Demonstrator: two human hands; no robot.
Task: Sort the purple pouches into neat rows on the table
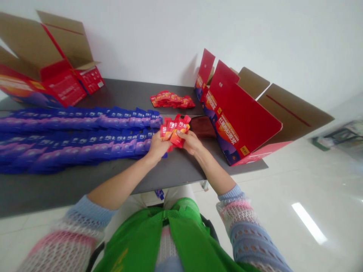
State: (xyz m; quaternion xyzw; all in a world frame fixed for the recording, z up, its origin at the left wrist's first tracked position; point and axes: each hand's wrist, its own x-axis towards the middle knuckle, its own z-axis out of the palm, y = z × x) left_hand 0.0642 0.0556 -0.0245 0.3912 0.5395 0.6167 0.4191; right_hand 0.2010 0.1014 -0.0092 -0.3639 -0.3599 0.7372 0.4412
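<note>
Above the dark table (181, 172), both hands hold a fanned bunch of small red sachets (174, 130). My left hand (157, 145) grips the left side of the bunch with curled fingers. My right hand (191, 141) pinches the right side, thumb on a sachet's face. Just left of the hands, two long rows of overlapping blue sachets (76, 132) stretch across the table. A smaller pile of red sachets (171, 100) lies farther back.
An open red carton (241, 121) stands on its side at the right, flaps spread toward the table edge. Another open red carton (48, 71) sits at the back left against the white wall. A blue sachet (159, 193) shows below the table edge.
</note>
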